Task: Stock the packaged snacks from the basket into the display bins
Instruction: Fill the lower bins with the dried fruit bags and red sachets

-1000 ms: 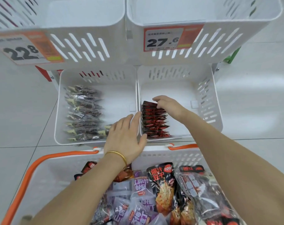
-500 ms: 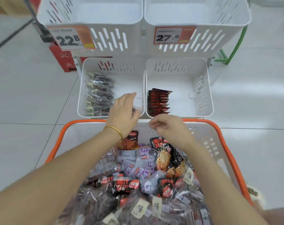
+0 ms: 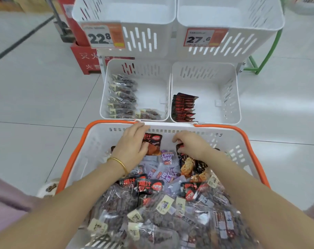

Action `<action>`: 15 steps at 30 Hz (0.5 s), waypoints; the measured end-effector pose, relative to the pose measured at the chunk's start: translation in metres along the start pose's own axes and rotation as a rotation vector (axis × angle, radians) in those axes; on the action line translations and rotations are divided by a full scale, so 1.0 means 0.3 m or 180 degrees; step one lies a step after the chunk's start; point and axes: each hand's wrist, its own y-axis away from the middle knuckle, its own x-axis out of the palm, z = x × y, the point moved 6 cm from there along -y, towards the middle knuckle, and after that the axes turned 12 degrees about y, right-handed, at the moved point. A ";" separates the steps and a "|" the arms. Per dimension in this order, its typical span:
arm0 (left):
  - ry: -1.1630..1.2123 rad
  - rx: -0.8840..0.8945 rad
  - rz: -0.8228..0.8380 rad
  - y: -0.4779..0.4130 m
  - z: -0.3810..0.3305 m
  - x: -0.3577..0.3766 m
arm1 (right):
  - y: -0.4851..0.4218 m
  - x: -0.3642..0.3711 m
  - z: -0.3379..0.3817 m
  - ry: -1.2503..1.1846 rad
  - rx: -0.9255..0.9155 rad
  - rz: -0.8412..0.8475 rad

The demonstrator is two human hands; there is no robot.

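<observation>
The left hand's (image 3: pixel 133 148) fingers (image 3: pixel 136 130) are nearly straight and close together. They rest beside an orange-and-black snack packet (image 3: pixel 153 142), with the thumb on its face. The right hand's (image 3: pixel 192 144) fingers (image 3: pixel 181 136) curl down over the top of a red-and-black packet (image 3: pixel 179 148) and seem to pinch it. Both packets stand at the far edge of the white, orange-rimmed basket (image 3: pixel 75 151), on a loose heap of mixed snacks. Just past that edge, on the floor, sit two low display bins. The right bin (image 3: pixel 229 97) holds a standing row of red-and-black packets (image 3: pixel 184 108) along its left wall. The left bin (image 3: pixel 152 69) holds dark clear bags (image 3: pixel 122 97). Likely risks: slick wrappers slipping from a light pinch, look-alike packets going into the wrong bin, or a nudge toppling the standing row.
</observation>
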 end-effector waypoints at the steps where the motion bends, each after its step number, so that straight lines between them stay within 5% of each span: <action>1: 0.0102 -0.0039 0.0066 0.000 -0.010 0.010 | 0.008 -0.023 0.006 -0.0241 -0.0043 -0.0035; 7: 0.1212 -0.0773 0.0910 0.018 -0.059 0.114 | 0.046 -0.196 0.106 -0.1244 -0.0304 -0.0358; 12: 0.1543 -0.1096 0.0305 0.008 0.016 0.057 | 0.031 -0.215 0.148 -0.2053 -0.0077 -0.1081; 15: 0.1941 -0.1436 -0.0300 0.012 0.115 -0.041 | 0.012 -0.149 0.135 -0.1252 0.0151 -0.1315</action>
